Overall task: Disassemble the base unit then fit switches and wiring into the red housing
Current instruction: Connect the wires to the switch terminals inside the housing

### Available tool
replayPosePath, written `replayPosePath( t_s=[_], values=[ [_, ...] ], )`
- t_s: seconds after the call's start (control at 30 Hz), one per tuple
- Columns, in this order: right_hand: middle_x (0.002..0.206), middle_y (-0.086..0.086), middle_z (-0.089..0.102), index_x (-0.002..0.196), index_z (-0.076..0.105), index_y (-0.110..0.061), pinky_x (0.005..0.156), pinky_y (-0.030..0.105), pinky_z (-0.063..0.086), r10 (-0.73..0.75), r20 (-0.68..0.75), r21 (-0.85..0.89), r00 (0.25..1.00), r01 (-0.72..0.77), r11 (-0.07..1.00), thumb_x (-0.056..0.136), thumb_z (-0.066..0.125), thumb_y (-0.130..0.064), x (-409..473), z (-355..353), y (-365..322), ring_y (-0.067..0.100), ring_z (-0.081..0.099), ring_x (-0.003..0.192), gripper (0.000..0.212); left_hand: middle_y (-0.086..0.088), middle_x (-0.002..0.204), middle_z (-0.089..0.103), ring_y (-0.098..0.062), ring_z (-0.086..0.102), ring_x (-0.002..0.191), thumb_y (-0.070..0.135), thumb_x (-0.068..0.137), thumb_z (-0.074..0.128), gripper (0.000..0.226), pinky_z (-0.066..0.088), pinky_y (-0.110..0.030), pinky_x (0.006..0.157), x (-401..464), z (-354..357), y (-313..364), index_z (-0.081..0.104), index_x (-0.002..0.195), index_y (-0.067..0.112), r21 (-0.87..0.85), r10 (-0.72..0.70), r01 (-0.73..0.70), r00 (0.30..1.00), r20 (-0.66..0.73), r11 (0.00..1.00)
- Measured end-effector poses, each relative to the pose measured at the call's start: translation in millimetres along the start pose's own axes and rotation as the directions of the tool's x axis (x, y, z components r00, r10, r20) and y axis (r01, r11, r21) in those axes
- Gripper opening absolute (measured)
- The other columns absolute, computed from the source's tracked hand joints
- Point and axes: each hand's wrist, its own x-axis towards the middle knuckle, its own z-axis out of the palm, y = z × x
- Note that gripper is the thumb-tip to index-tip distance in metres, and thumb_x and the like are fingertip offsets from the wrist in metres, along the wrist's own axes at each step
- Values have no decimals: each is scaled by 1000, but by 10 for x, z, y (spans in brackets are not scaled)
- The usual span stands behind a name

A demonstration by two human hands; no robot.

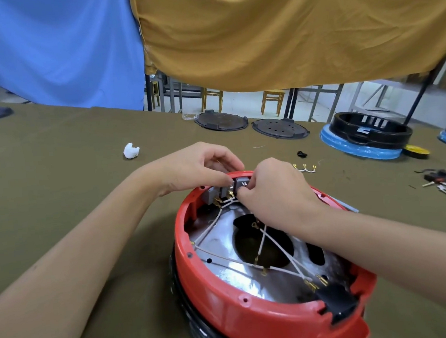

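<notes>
The round red housing (226, 299) lies open side up on the olive table, with a shiny metal plate inside and white wires (276, 247) with brass terminals crossing it. Grey switches (240, 184) sit at the housing's far rim. My left hand (197, 168) pinches the switch from the far left side. My right hand (274, 191) grips the same switch from the near right, fingers curled over its terminals. A black socket block (339, 302) sits in the near right rim.
A crumpled white tissue (131, 150) lies at the left. Two black round covers (280, 128) and black bases on blue wrapping (366, 136) stand at the back right. Loose terminal wires (306, 168) and cut wire bits (443, 181) lie right of the housing.
</notes>
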Motion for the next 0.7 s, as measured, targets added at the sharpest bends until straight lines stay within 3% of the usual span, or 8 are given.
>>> replayPosePath(
  t_s=[0.13, 0.23, 0.37, 0.5, 0.6, 0.7],
  values=[
    [49, 3, 34, 55, 42, -12, 44, 26, 25, 32, 16, 3, 999, -32, 999, 77, 62, -22, 24, -16, 0, 22, 34, 48, 32, -9, 104, 75, -32, 68, 103, 9, 89, 70, 22, 54, -51, 95, 0, -22, -20, 70, 110, 16, 2, 4, -4, 1000, 0, 1000],
    [49, 2, 31, 54, 38, -12, 43, 26, 22, 42, -20, 5, 999, -42, 999, 76, 62, -18, 8, 10, -9, 20, 31, 46, 33, -12, 104, 74, -32, 68, 99, 10, 90, 70, 21, 55, -35, 81, 10, -18, -44, 70, 110, 16, -9, 12, -12, 1000, 20, 1000],
    [51, 2, 31, 55, 34, -13, 43, 26, 22, 43, -48, 10, 998, -42, 999, 81, 59, -14, 2, 42, -19, 18, 30, 47, 36, -9, 101, 75, -18, 69, 90, 6, 90, 69, 24, 51, -17, 70, 16, -47, -60, 71, 112, 16, -21, 7, -6, 999, 45, 1000],
    [52, 3, 39, 62, 51, -8, 44, 25, 27, 76, 30, 20, 997, -76, 997, 88, 61, -22, 58, -39, 56, 20, 36, 47, 31, -2, 102, 76, -17, 72, 96, 9, 91, 68, 28, 55, -22, 80, 12, -81, -68, 70, 116, 22, -11, 12, -12, 998, 56, 1000],
    [47, 5, 47, 67, 67, -3, 42, 23, 33, 82, 52, 71, 995, -86, 994, 82, 63, -22, 50, -185, 131, 23, 39, 44, 24, 5, 107, 76, -13, 71, 102, 11, 91, 70, 28, 54, -29, 95, 27, -65, -85, 69, 116, 24, -25, 17, -16, 1000, 12, 1000],
    [52, 4, 60, 70, 73, -5, 48, 28, 43, 163, 36, 258, 986, -166, 952, 80, 66, -24, 85, -340, 242, 20, 48, 46, 22, 12, 110, 74, -6, 69, 105, 19, 90, 72, 29, 50, -35, 103, 43, -72, -81, 68, 118, 26, -24, 3, -4, 1000, -30, 1000]
  ],
)
